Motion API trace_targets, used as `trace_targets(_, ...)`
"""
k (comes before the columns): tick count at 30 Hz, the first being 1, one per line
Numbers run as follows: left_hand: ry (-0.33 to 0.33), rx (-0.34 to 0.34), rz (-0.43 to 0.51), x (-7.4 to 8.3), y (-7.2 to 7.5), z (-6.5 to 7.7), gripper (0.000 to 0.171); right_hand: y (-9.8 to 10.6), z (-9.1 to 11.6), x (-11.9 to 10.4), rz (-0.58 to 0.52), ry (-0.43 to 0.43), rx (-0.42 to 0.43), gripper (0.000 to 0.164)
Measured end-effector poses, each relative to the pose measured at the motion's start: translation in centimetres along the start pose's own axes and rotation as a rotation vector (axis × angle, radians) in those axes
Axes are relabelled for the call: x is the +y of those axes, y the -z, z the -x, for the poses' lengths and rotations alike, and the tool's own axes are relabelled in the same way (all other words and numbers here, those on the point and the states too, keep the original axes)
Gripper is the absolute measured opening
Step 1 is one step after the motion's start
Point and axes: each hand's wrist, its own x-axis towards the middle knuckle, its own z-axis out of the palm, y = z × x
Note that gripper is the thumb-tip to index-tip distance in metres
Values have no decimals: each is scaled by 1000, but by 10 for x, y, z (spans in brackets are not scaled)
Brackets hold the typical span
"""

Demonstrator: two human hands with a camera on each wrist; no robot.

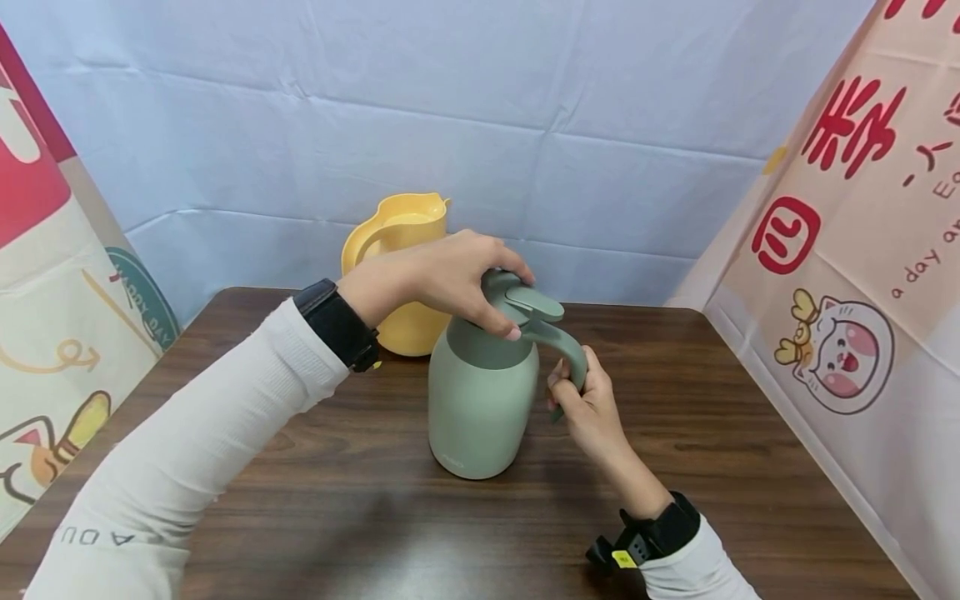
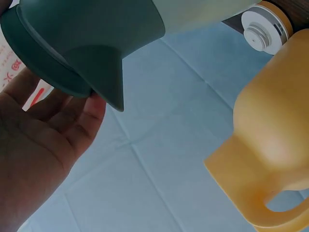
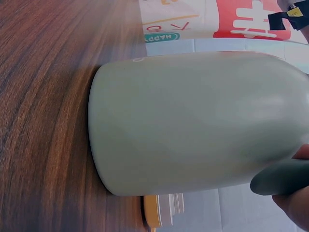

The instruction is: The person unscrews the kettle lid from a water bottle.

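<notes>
A pale green thermal jug (image 1: 483,404) stands upright on the wooden table, its handle (image 1: 566,346) to the right. My left hand (image 1: 450,271) grips the jug's darker green lid (image 1: 502,292) from above, thumb at the near side. In the left wrist view, its fingers (image 2: 87,121) touch the lid's rim beside the pointed spout (image 2: 108,79). My right hand (image 1: 592,408) holds the handle with its fingers curled round it. The right wrist view shows the jug's side (image 3: 193,125) and only part of that hand.
Behind the jug to the left stands a yellow pitcher (image 1: 412,329), without its lid. An orange and white screw lid (image 2: 265,29) sits on the table beyond the jug, hidden in the head view. A pale blue cloth (image 1: 450,108) hangs along the table's back edge.
</notes>
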Motion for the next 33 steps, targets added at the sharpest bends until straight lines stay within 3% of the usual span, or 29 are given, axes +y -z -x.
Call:
trace_targets(24,-2,24,-34,-1,-3,-2,53,-1,0,-1,-24,38,-16,10)
trace_targets(33,-11,85,-58,-1,-7,-4,48,0,0,-1,-23,31,-21,11)
